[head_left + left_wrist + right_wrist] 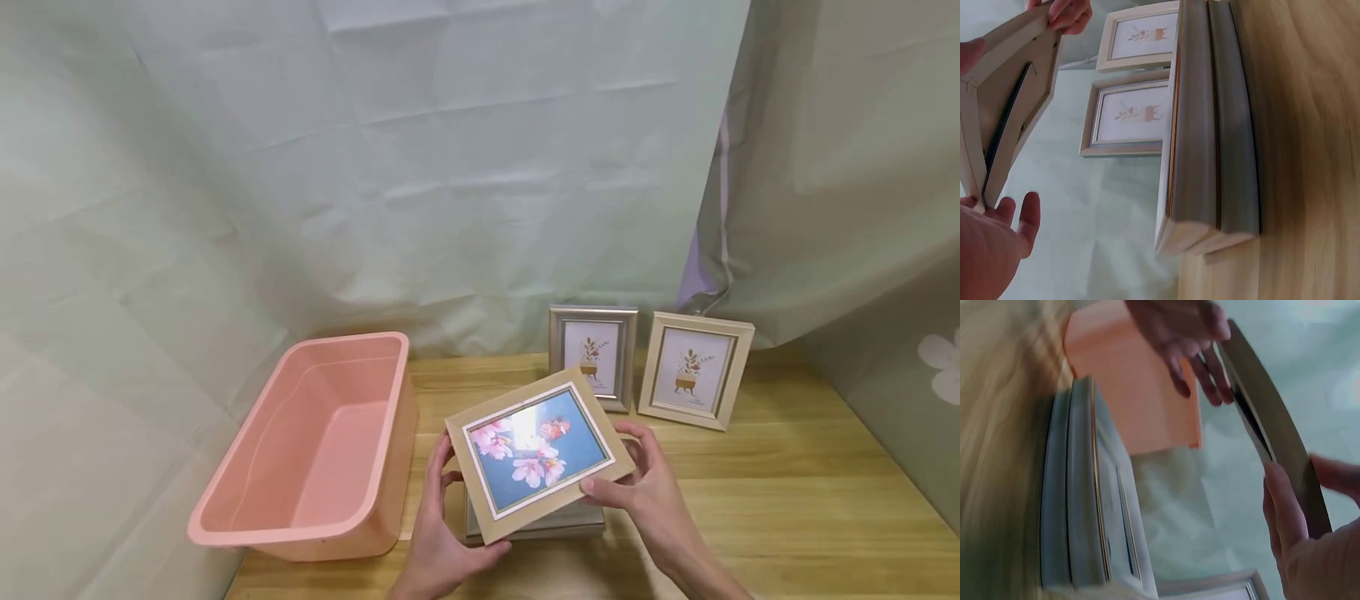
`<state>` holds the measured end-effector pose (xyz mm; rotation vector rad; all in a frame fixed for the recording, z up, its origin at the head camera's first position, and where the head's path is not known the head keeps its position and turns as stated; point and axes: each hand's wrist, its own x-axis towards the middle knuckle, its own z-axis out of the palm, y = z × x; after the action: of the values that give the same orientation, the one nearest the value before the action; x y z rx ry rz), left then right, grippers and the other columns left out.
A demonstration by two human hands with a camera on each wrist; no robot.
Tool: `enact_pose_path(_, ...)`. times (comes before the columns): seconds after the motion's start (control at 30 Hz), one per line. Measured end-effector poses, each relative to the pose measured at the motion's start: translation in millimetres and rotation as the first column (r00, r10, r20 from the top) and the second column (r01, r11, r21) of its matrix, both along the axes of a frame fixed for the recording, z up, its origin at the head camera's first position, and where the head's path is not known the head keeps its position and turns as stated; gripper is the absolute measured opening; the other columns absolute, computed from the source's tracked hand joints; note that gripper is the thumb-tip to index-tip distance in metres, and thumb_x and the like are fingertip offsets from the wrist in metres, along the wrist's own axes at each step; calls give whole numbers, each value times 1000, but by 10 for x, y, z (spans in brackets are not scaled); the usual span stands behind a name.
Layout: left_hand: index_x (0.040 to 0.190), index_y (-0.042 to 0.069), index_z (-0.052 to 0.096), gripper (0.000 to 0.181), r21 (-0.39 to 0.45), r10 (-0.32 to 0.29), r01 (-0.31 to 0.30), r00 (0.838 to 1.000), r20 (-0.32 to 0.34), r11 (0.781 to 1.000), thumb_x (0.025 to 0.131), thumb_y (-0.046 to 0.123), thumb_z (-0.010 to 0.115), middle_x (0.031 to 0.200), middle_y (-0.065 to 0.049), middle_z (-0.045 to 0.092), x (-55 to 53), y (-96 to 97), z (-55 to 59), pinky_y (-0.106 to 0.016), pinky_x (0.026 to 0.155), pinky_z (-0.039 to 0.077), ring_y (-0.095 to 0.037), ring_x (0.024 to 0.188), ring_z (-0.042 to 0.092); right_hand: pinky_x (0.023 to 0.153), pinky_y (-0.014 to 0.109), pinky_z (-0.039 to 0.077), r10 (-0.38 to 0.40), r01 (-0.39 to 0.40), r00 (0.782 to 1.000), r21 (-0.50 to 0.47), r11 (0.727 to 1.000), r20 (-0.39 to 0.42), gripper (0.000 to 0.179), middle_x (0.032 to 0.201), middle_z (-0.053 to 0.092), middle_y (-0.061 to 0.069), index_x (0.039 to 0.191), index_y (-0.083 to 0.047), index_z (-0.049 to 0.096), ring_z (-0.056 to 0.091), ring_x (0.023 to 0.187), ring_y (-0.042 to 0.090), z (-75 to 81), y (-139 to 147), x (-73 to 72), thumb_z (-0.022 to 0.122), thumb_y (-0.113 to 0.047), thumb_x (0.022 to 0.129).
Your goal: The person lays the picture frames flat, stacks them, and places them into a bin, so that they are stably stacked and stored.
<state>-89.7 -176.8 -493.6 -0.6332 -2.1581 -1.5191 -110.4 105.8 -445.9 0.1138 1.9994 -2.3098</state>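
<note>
Both hands hold a beige picture frame [457,421], tilted face up, with pink blossoms on blue in it. My left hand [438,542] grips its left side, thumb at the lower corner. At the right corner my right hand [648,496] pinches it, thumb on the front edge and fingers behind. The left wrist view shows the frame's back [1013,94] with a dark-edged stand flap. Beneath it, two silver-grey frames [558,527] lie stacked on the table, largely hidden in the head view; their stacked edges [1210,125] show in the left wrist view.
A pink plastic tub [405,433] stands on the left of the wooden table [810,500]. At the back, a silver frame [557,342] and a cream frame [738,367] with plant pictures stand upright. Pale curtains [480,167] hang behind and beside the table.
</note>
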Motion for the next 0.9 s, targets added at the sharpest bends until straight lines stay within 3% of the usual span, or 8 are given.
enact_pose_path(0.17,173,2,15,147,2,-41,41,999,15,999,58,11,106,171,-19,35,-7,-77,18,-18,114,42,-3,146,43,82,31,61,115,-110,993,186,976,-16,104,144,61,20,161,-19,43,74,101,21,6,143,-46,95,0,74)
enact_pose_path(0.4,175,13,19,150,-104,93,-83,991,93,991,53,17,107,171,-17,40,21,-115,28,-24,112,43,-9,128,52,76,32,67,164,-147,985,223,964,-60,109,151,48,26,163,-10,45,76,103,24,-24,186,-45,96,10,68)
enact_pose_path(0.5,174,13,20,149,-132,104,-89,989,106,987,53,20,107,169,-16,43,0,-132,24,-28,110,46,-10,129,52,82,29,67,140,-91,979,292,952,-151,105,147,54,24,157,-4,51,75,106,18,-78,150,-28,97,11,64)
enact_pose_path(0.6,173,9,21,148,-150,89,-73,991,99,986,53,20,107,165,-18,46,-39,-159,-8,-32,109,50,-11,132,52,87,25,64,108,-1,961,391,920,-253,98,142,62,19,149,-1,60,70,109,8,-140,104,-7,101,5,60)
enact_pose_path(0.7,173,8,21,147,-169,87,-63,987,136,984,53,20,106,162,-18,47,-64,-181,-46,-36,108,51,-13,133,51,87,25,63,80,77,947,462,884,-311,95,137,67,15,142,-1,66,63,109,-1,-215,65,11,104,-1,56)
enact_pose_path(0.9,172,12,24,146,-236,165,-95,940,299,967,53,26,107,167,-19,43,-69,-181,-96,-48,106,52,-26,129,51,89,24,63,51,109,954,501,859,-295,95,129,70,11,140,0,68,60,107,-3,-349,22,19,106,-4,53)
